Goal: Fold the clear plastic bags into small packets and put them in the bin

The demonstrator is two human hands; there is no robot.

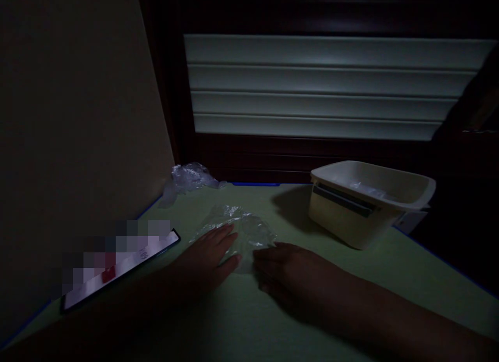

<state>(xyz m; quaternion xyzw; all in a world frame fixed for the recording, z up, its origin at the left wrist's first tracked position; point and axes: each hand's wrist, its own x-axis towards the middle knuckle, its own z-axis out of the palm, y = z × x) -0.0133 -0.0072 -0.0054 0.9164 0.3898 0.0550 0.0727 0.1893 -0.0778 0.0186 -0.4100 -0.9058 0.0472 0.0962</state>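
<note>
A clear plastic bag [253,229] lies crinkled on the green tabletop, in the middle of the head view. My left hand [212,253] rests flat on the bag's left part, its fingers stretched out and slightly apart. At the bag's right edge is my right hand [286,271], palm down, with its fingers extended toward the left. Nothing shows in the grasp of either hand. The dim light hides the undersides of both hands.
Another crumpled plastic bag [193,177] lies at the back left. A cream plastic bin [343,221] with clear plastic inside stands at the right. A lit phone [128,266] leans near the left wall. Behind the table [241,320] is a slatted panel [312,86].
</note>
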